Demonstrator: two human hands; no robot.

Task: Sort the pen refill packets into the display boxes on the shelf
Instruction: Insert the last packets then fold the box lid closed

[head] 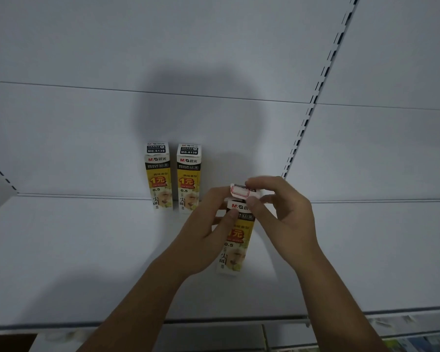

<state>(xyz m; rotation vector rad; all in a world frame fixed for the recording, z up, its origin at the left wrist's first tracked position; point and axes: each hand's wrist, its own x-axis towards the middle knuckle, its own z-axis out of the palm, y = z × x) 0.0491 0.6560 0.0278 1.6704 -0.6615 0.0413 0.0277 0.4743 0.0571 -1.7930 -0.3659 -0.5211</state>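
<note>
the left hand point(208, 232) is gripping the upright m&g refill box point(235, 240) standing on the white shelf point(87, 250), the right hand point(280, 209) is pinching its top flap point(243, 192); thin light cardboard likely crushing easily, best held by the sides.

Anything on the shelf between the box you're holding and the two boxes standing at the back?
Nothing: in the head view, bare white shelf separates the held box from the two standing boxes.

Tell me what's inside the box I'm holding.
The held box has its top flap lifted by the right hand; the left hand steadies it. Fingers and flap cover the opening, so its contents can't be seen.
</note>
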